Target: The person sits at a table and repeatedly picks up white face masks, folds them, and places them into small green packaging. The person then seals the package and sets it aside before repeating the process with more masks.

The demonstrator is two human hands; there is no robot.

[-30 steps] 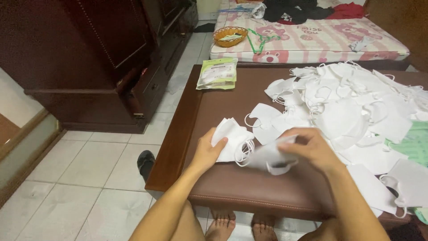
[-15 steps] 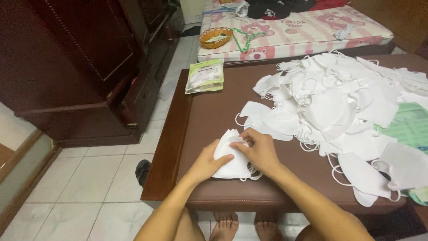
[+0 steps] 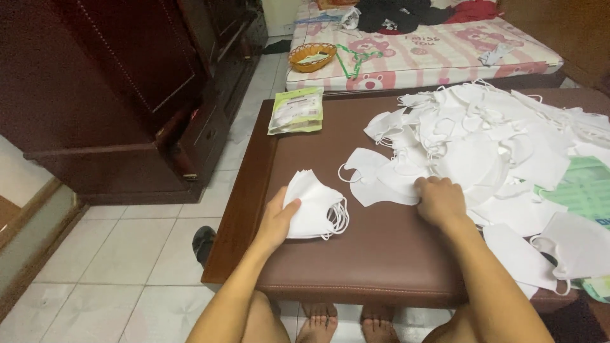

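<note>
Holding the small stack of folded white masks (image 3: 314, 213) near the left edge of the bench (image 3: 356, 267), the left hand (image 3: 277, 219) lies flat against the stack's left side, fingers loosely spread, thumb on top; not a pinch, more a steadying press. Risk one: stack sits close to the bench's left rim, so a nudge from that palm or a snag on the ear loops sticking out on its right could fan it out or push masks off onto the tiled floor (image 3: 121, 279). Moving right: the right hand (image 3: 438, 198) is palm down, fingers curled onto the near edge of the big loose pile of masks (image 3: 483, 146), fingertips on a single flat mask (image 3: 375, 181); can't tell if it's actually pinched. Risk two: loops in the pile are tangled, so pulling one mask likely drags neighbours along. Stack is touching the left hand, well apart from the right; pile is under the right hand.
</note>
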